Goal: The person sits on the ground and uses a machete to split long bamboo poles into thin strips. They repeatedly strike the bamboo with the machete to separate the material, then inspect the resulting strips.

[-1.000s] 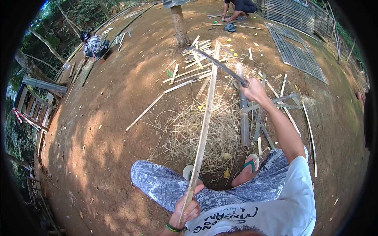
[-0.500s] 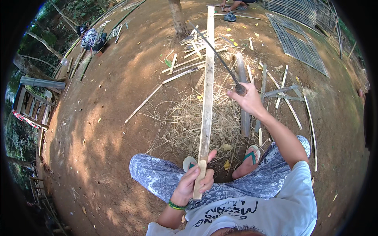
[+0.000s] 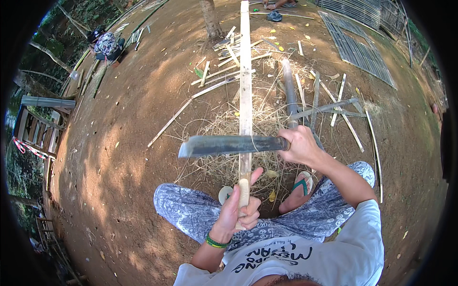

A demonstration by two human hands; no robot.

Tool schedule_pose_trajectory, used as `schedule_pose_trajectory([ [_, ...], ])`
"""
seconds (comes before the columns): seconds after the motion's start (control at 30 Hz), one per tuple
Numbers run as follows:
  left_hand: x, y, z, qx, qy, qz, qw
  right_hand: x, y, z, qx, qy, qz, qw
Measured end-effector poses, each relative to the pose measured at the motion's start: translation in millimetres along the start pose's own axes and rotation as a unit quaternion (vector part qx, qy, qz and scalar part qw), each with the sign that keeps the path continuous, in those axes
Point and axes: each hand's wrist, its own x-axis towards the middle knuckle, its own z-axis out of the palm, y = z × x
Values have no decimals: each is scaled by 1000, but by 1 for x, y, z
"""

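Note:
A long split bamboo strip (image 3: 245, 86) points away from me, its near end wrapped in the fingers of my left hand (image 3: 238, 212). The thumb of that hand lies along the strip, and a fingertip sticks out beyond its right edge. My right hand (image 3: 303, 145) is closed around the handle of a machete (image 3: 222, 145). Its broad dark blade lies crosswise over the strip, a little beyond my left hand, and the tip points left. Whether the edge touches the bamboo cannot be made out. A heap of thin bamboo shavings (image 3: 217, 126) spreads on the ground beneath.
My bent legs and sandals (image 3: 301, 183) flank the shavings. Beyond lie scattered bamboo slats (image 3: 224, 83), a thicker bamboo pole (image 3: 290, 90) and a tree trunk (image 3: 210, 19). A slatted bamboo panel (image 3: 358, 50) rests at far right. One person (image 3: 107, 46) crouches far left, another at the top.
The machete has swung from pointing up and away to lying across the strip, as my right hand came nearer. The strip has turned slightly more upright in view.

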Motion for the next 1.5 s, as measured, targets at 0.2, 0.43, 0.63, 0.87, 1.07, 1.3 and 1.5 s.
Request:
schedule_pose_trajectory([
  [0.2, -11, -1, -4, -23, 4, 4, 1000, -4, -11, 0, -24, -19, -139, 990],
  [0.43, -31, -13, 0, -49, 11, -12, 999, 34, 26, -8, 0, 36, 65, 997],
  [0.63, -30, -10, -9, -63, -10, 16, 998, 8, -15, 6, -3, -55, -127, 990],
  [0.87, -38, -10, -12, -52, -3, -18, 999, 37, 30, 1, -43, -21, -71, 996],
  [1.07, -62, -27, -11, -47, 0, -72, 996, 60, 76, -23, 12, -15, 131, 991],
  [1.3, -47, -17, -12, -51, 40, -29, 998, 20, 5, 7, -9, -19, -155, 988],
  [1.5, -53, -22, -16, -69, 15, -37, 997, 28, 31, 9, 12, -26, -7, 1000],
])
